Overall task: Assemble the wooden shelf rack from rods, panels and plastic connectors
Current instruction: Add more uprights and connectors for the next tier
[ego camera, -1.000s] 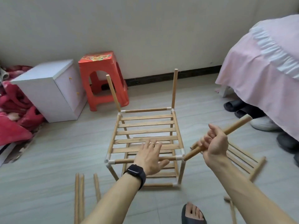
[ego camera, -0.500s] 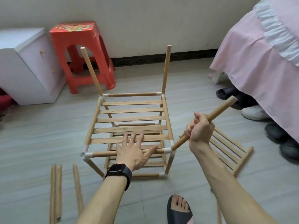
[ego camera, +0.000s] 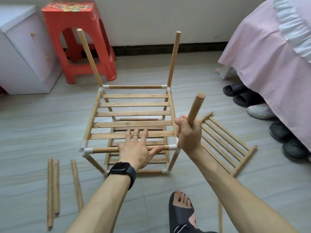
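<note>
Floor-level rack [ego camera: 134, 113] — left hand [ego camera: 138, 148] flat, right hand [ego camera: 189, 133] fists rod [ego camera: 195, 108].

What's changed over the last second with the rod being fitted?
The right hand has swung the rod from a low slant to nearly upright above the near right connector; its lower end is hidden. Unchanged: same grip, left hand flat on the rack.

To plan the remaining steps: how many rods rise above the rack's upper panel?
3: back left rod, back right rod, and front right rod, gripped by the right hand, which hides its lower end. Front left connector is empty.
</note>
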Action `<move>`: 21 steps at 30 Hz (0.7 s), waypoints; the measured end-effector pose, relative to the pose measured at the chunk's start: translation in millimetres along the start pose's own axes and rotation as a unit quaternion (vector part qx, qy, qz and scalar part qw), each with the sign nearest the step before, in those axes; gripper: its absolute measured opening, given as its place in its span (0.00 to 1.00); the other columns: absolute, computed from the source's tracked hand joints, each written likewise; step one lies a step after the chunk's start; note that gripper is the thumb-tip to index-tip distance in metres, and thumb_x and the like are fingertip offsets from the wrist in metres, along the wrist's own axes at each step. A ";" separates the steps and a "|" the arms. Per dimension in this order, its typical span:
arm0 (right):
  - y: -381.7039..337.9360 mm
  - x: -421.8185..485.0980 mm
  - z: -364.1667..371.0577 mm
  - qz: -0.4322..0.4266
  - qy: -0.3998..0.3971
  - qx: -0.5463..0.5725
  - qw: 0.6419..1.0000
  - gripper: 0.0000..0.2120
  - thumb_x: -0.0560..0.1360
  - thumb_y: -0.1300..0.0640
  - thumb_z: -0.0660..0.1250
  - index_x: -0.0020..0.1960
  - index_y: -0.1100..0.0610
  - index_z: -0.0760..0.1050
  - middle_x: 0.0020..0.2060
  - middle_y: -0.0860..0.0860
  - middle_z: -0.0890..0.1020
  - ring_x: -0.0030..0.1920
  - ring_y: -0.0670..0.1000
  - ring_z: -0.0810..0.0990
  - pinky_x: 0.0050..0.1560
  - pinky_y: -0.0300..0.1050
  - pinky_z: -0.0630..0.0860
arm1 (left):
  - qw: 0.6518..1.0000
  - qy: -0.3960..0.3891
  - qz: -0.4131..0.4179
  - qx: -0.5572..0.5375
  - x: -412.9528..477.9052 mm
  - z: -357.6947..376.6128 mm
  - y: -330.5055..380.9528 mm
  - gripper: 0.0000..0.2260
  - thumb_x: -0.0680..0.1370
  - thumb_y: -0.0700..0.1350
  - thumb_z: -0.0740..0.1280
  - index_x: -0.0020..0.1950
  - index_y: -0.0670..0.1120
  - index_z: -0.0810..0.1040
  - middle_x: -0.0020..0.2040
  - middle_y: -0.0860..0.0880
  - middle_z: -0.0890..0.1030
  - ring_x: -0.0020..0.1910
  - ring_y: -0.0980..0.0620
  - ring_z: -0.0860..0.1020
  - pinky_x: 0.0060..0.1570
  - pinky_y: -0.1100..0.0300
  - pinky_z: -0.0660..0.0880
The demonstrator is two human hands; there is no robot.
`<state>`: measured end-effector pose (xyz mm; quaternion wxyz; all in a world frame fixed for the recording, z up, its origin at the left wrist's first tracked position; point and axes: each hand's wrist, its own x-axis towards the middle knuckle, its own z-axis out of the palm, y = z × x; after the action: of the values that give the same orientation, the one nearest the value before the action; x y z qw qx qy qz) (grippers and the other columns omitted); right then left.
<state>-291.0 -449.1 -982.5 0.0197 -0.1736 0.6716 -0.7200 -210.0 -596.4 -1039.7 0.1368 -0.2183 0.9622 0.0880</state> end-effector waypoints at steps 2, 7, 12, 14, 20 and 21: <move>-2.3 3.3 2.2 0.013 0.011 -0.021 1.000 0.17 0.71 0.60 0.62 0.26 0.63 0.63 0.20 0.52 0.62 0.23 0.52 0.61 0.26 0.50 0.58 | 1.000 0.002 -0.005 0.007 -2.0 -3.3 1.5 0.51 0.64 0.83 0.36 0.82 0.58 0.45 0.83 0.48 0.50 0.81 0.42 0.44 0.71 0.33 0.59; -3.0 6.2 -0.7 0.009 0.026 -0.065 0.997 0.22 0.70 0.53 0.62 0.26 0.66 0.60 0.21 0.53 0.62 0.24 0.52 0.63 0.26 0.51 0.59 | 1.000 0.003 -0.007 -0.003 -10.6 -5.2 4.6 0.46 0.69 0.81 0.40 0.82 0.57 0.46 0.83 0.49 0.50 0.82 0.44 0.44 0.74 0.39 0.58; -5.7 17.1 -6.1 0.027 0.051 -0.106 0.993 0.26 0.75 0.61 0.61 0.19 0.50 0.61 0.18 0.42 0.60 0.21 0.43 0.60 0.24 0.38 0.58 | 0.998 -0.042 0.045 0.017 -26.0 -8.7 -3.7 0.28 0.84 0.64 0.41 0.82 0.58 0.40 0.83 0.51 0.41 0.82 0.48 0.41 0.78 0.42 0.51; -6.4 16.3 -5.5 0.028 0.062 -0.115 0.991 0.26 0.74 0.60 0.61 0.19 0.49 0.64 0.17 0.41 0.61 0.20 0.43 0.61 0.23 0.34 0.58 | 0.997 -0.063 0.045 0.025 -33.8 -17.5 -9.5 0.25 0.85 0.59 0.43 0.82 0.59 0.42 0.83 0.52 0.40 0.82 0.48 0.43 0.78 0.41 0.51; -15.5 6.8 -5.3 0.067 0.094 -0.195 0.974 0.20 0.73 0.51 0.59 0.23 0.50 0.67 0.18 0.44 0.68 0.21 0.42 0.69 0.25 0.39 0.64 | 0.995 -0.101 -0.001 0.022 -51.2 -61.7 -42.5 0.20 0.85 0.52 0.55 0.77 0.54 0.67 0.76 0.45 0.69 0.72 0.43 0.70 0.70 0.45 0.69; -15.2 5.1 -5.7 0.077 0.104 -0.225 0.966 0.18 0.75 0.49 0.59 0.27 0.51 0.69 0.22 0.44 0.71 0.25 0.43 0.72 0.27 0.42 0.64 | 0.995 -0.097 -0.011 0.016 -54.2 -69.5 -51.0 0.19 0.85 0.52 0.55 0.76 0.53 0.69 0.73 0.45 0.73 0.70 0.43 0.72 0.69 0.47 0.71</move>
<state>-294.3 -443.5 -966.8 -0.0343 -0.0457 0.8259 -0.5609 -156.0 -636.2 -963.1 0.2342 -0.2173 0.9431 0.0921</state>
